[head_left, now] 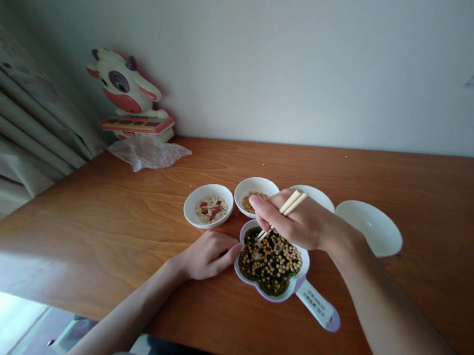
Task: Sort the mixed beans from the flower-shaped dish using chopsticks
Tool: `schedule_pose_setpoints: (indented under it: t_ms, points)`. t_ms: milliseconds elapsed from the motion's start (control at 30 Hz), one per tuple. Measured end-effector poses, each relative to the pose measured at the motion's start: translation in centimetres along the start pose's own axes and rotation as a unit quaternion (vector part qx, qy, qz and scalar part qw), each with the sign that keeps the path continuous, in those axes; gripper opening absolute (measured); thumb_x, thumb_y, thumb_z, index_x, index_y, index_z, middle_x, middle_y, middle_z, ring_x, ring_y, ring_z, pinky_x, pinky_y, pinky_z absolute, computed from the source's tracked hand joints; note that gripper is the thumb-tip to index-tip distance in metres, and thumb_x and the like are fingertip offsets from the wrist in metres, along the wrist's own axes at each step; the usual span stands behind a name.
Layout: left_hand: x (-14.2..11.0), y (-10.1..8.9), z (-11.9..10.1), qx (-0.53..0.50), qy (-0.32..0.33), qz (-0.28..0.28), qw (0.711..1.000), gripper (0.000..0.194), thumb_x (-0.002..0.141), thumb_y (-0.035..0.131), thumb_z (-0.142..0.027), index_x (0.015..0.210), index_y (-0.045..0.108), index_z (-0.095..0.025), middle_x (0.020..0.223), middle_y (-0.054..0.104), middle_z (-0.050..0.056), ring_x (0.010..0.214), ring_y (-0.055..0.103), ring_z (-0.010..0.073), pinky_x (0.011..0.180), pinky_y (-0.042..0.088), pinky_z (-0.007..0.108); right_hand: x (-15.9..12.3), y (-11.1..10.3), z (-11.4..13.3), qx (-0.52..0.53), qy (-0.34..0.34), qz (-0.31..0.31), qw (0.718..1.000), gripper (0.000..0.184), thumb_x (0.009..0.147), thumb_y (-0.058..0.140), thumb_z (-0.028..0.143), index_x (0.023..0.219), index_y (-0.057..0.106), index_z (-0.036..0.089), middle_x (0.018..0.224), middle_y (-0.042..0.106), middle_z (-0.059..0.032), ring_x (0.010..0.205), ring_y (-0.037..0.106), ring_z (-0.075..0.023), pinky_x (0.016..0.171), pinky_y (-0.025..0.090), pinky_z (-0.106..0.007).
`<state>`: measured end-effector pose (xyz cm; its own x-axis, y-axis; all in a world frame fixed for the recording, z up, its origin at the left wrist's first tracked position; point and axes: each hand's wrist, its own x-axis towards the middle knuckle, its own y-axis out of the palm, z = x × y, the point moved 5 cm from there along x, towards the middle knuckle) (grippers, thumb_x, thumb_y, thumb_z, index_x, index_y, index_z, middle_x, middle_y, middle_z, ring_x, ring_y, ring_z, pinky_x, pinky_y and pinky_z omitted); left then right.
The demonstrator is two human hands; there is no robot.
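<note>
A white flower-shaped dish point(300, 271) with a labelled handle point(318, 305) sits near the table's front edge, full of mixed yellow and dark green beans point(271, 261). My right hand point(299, 219) is closed on a pair of wooden chopsticks point(291, 205), their tips down in the beans at the dish's far left. My left hand point(208, 253) rests on the table with fingers curled, fingertips against the dish's left rim. Behind the dish stand a small white bowl point(196, 213) of pale and red seeds, and a bowl point(242, 190) of yellow beans.
Two more white bowls stand behind and to the right of my right hand, one point(321, 197) partly hidden, the other point(370, 226) showing nothing inside. A cow-shaped toy point(128, 95) and a crumpled plastic bag point(149, 151) sit at the back left by a curtain point(28, 123). The wooden table point(423, 203) meets a wall.
</note>
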<state>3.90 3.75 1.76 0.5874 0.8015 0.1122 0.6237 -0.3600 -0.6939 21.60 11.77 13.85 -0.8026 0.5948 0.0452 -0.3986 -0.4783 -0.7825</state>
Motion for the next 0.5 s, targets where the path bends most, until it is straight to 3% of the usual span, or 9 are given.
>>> schedule_pose_setpoints:
  t_ms: [500]
  points:
    - [0.17,-0.14,-0.28,-0.003,0.006,-0.002,1.0,0.045,0.117,0.037,-0.035,0.077,0.048,-0.019,0.074,0.059,0.001,0.064,0.049,0.0127,0.066,0.041,0.027,0.35,0.66,-0.2,-0.002,0.002,0.015,1.0,0.076,0.114,0.026,0.066,0.068,0.064,0.019,0.061,0.065,-0.0015,0.06,0.055,-0.0142,0.064,0.03,-0.036]
